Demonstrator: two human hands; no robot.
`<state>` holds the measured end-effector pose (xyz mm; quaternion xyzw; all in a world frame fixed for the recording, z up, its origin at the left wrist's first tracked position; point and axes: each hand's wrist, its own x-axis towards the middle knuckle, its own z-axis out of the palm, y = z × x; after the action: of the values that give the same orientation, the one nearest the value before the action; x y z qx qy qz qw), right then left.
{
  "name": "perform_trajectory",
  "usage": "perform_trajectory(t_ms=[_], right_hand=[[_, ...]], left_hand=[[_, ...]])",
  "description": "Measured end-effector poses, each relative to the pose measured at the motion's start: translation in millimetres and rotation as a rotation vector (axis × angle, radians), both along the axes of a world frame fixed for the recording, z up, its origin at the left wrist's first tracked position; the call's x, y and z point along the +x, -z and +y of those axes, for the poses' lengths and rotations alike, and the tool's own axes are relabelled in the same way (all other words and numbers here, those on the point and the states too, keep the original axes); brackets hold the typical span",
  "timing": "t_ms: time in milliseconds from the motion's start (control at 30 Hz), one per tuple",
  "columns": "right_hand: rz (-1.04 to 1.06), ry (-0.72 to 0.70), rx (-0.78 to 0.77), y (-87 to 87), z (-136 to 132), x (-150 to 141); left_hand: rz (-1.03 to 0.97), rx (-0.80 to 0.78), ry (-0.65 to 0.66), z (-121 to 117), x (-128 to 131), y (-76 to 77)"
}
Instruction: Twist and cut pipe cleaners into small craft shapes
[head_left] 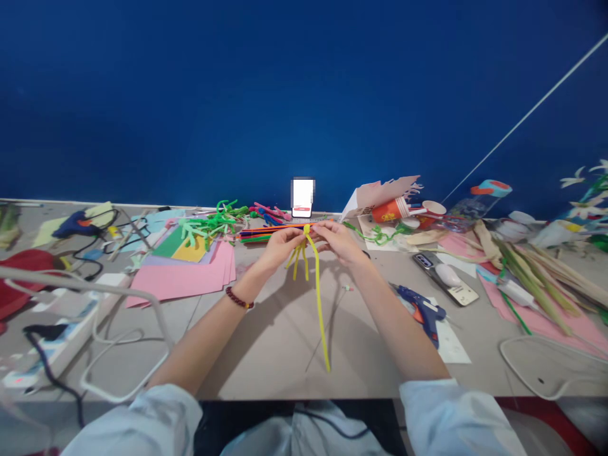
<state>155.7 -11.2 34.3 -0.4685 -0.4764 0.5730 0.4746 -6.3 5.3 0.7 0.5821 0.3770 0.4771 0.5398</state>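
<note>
Between my two hands, above the middle of the table, hangs a bunch of yellow pipe cleaners (319, 291) joined at a small yellow knot on top. Several short strands dangle on its left, and one long strand reaches down toward the table's front edge. The fingers of my left hand (281, 247) pinch the bunch from the left, near the knot. My right hand (339, 242) closes on it from the right, thumb and fingers at the top of the long strand. Behind them lie loose coloured pipe cleaners (259, 235) and an upright phone (303, 197) with a lit screen.
Pink paper sheets (185, 282) and green pipe-cleaner pieces (192, 229) lie left, beyond a white power strip (66, 329) with looping cables. To the right are a blue glue gun (422, 310), another phone (444, 278), an orange paper cup (390, 210) and dried stalks (546, 278).
</note>
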Motion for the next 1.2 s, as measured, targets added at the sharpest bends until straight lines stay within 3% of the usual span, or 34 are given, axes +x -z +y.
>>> perform_trajectory(t_ms=[367,667,800,933,1033,1200], right_hand=[[-0.154,0.042,0.254,4.9,-1.3,-5.8],[-0.071,-0.039,0.256,9.2,2.9,-4.6],[-0.200,0.066,0.363,10.6,3.5,-2.2],[-0.439,0.198,0.618,9.7,0.5,-3.3],[-0.550,0.225,0.787,7.7,-2.7,-5.8],[-0.588,0.204,0.911,9.0,-3.5,-7.6]], left_hand=[[-0.032,0.015,0.045,-5.5,4.2,-4.6],[-0.058,0.017,0.146,-2.2,1.2,-0.2],[-0.002,0.127,0.024,-0.8,1.1,-1.5],[0.120,0.414,-0.220,-6.1,1.1,-8.3],[0.236,0.605,-0.284,-11.6,1.5,-12.4],[0.262,0.664,-0.350,-13.7,2.1,-11.1]])
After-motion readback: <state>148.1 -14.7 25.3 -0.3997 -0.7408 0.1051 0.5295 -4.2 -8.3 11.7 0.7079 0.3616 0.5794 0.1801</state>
